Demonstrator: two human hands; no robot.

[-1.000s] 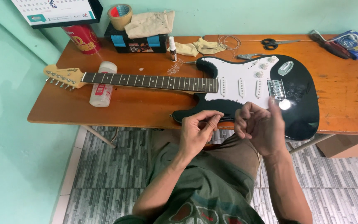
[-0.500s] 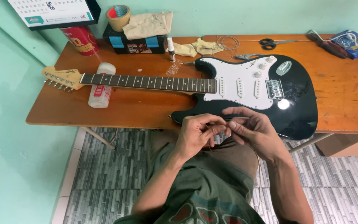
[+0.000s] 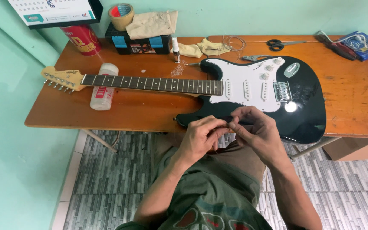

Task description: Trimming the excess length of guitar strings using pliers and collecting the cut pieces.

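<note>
While both hands meet at the bench edge, left hand and right hand pinch something small — possibly a string — just below the black guitar body.

The solid-body electric guitar is glossy black with a white pickguard, a dark brown fretboard dotted with pale markers, and a pale yellow wooden headstock. It lies on an orange-brown wooden worktop. A white plastic bottle with a red label lies under the neck. Behind stand a red cylindrical can, a tan roll of tape with a red core, and a black box with blue panels topped by a beige cloth. The wall is mint green; the floor shows grey striped tiles.
</note>
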